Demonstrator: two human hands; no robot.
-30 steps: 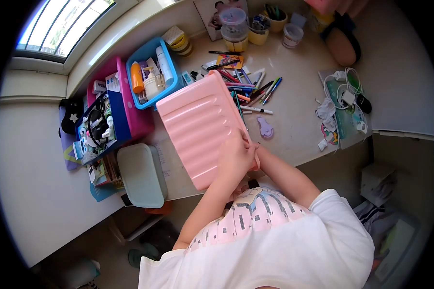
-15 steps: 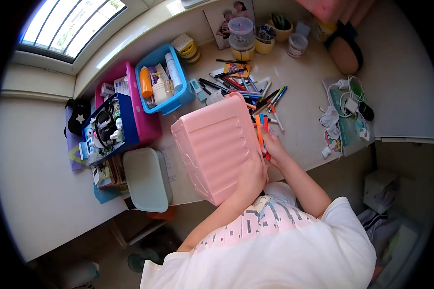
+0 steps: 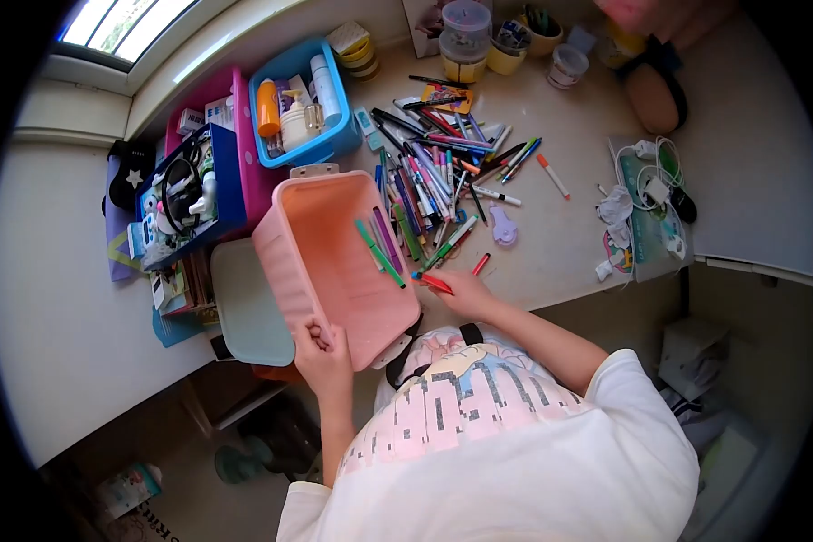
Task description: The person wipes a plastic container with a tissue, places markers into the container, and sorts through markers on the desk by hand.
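Gripping the near rim of the pink bin [image 3: 334, 262], the left hand [image 3: 323, 348] has its fingers curled shut over the edge, while the right hand [image 3: 461, 291] lies at the desk's front edge with its fingers closed around a red marker [image 3: 434, 282], just beside the bin's right wall. The bin stands open side up near the front of the desk [image 3: 569, 244], its near corner seeming to jut past the edge, and a couple of pens [image 3: 379, 248] lie inside it. To its right a loose scatter of pens and markers [image 3: 443, 172] spreads across the desktop, some of them touching the bin's far wall. A pale lid [image 3: 244, 312] sits against the bin's left side, with a blue basket [image 3: 303, 104] of bottles and a magenta bin [image 3: 244, 172] beyond. The risk, as I judge it, lies in that one-handed hold: if the left hand pulls or tilts the rim, the bin could tip off the desk toward the lap and spill. Round pens near the front edge, such as the small red one [image 3: 481, 263], could roll off if the right forearm sweeps them.
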